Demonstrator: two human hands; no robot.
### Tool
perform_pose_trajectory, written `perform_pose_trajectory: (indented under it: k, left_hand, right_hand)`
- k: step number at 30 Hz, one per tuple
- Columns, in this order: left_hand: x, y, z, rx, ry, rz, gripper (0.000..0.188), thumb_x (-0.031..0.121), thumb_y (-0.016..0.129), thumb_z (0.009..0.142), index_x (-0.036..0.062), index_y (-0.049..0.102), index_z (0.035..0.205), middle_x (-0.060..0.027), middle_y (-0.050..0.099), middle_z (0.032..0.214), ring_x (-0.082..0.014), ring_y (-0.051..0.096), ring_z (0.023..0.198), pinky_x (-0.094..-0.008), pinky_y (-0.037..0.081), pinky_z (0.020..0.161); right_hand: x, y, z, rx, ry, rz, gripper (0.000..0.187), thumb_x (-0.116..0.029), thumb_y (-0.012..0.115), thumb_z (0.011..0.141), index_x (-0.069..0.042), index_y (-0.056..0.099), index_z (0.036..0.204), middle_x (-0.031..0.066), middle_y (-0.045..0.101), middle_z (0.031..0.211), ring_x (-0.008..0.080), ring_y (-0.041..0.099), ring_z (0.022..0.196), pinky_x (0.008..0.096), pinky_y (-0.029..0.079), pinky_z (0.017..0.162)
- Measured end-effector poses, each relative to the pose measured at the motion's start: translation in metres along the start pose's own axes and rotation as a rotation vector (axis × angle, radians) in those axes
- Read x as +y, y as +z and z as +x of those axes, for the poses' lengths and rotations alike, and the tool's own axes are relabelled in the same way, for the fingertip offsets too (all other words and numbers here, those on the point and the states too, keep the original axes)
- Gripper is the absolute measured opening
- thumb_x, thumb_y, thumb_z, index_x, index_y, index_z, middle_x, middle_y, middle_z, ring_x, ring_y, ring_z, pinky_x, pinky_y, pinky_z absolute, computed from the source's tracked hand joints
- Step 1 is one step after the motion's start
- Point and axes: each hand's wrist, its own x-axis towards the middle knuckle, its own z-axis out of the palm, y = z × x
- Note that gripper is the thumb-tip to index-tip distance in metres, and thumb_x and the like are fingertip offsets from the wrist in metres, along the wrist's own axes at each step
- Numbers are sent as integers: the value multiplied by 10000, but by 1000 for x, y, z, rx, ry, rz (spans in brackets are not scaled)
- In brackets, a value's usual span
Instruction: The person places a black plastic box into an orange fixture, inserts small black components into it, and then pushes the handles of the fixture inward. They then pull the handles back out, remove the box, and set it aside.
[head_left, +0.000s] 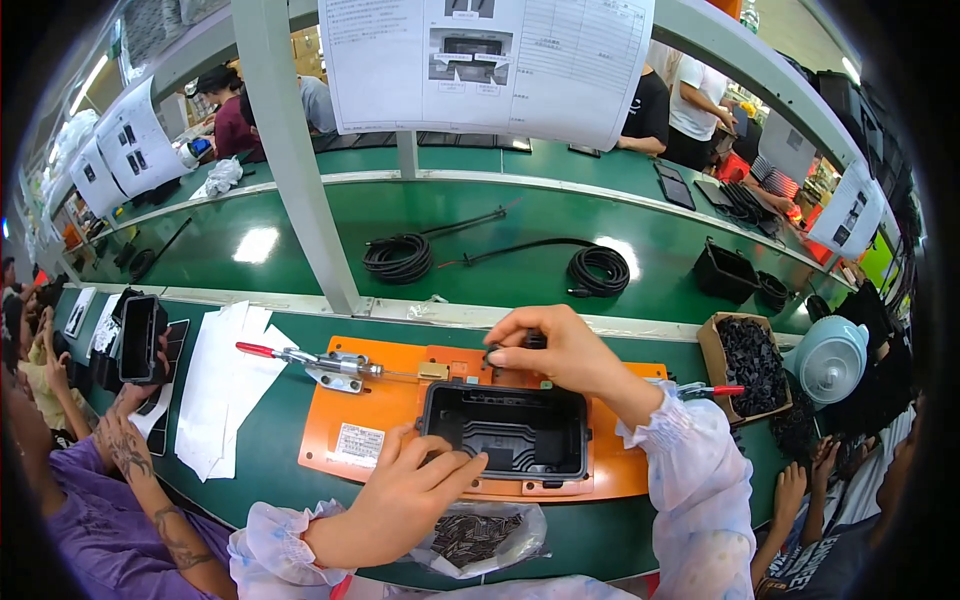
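Observation:
An open black plastic housing [505,432] lies in an orange fixture [328,425] on the green bench, its ribbed inside facing up. My left hand [415,490] is curled over the housing's left front corner, gripping its wall, with one fingertip reaching inside. Beyond the housing's back edge, my right hand [555,345] pinches a small black plastic piece [491,356] between thumb and forefinger. Its exact kind is too small to tell. On the fixture's left stands a toggle clamp [340,368] with a red handle; another red handle [728,390] shows at its right end.
A bag of dark metal screws [480,535] sits in front. At right are a carton of small black parts [752,350] and a pale blue fan [832,358]. White papers [225,385] lie left. Coiled black cables [398,258] rest on the conveyor behind. People work on both sides.

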Motion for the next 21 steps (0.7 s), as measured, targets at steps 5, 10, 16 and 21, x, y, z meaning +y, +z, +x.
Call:
perform_pose_trajectory:
  k: [5, 10, 16, 21]
  left_hand:
    - [2, 4, -7, -44, 1, 114, 488, 119, 659, 848, -6, 578, 1313, -84, 627, 1156, -241, 546, 1083, -539, 352, 980]
    - [-4, -8, 2, -17, 87, 89, 490, 197, 696, 857, 9, 591, 1297, -85, 634, 1151, -253, 565, 1066, -514, 387, 955]
    - [-38, -21, 26, 331, -34, 84, 369, 126, 766, 794, 6, 677, 1132, -93, 638, 1145, -297, 591, 1042, -423, 455, 897]
    - [-58, -7, 43, 338, 102, 192, 360, 101, 758, 782, -11, 677, 1114, -102, 639, 1116, -288, 593, 1046, -424, 468, 903]
  right_hand:
    - [5, 24, 21, -135, 149, 144, 182, -90, 740, 890, 17, 718, 1035, 35, 705, 783, 57, 610, 621, 232, 499, 528]
    - [6, 34, 25, -157, 123, 52, 193, -100, 740, 906, -17, 737, 1080, 1, 699, 799, 31, 574, 607, 208, 489, 527]
    - [7, 36, 26, -155, 23, -34, 191, -88, 740, 899, -14, 741, 1075, 13, 699, 808, 44, 576, 601, 227, 496, 527]
    - [26, 40, 30, 32, -522, -381, 228, -59, 741, 881, -4, 725, 1102, 51, 685, 872, 73, 609, 709, 250, 515, 584]
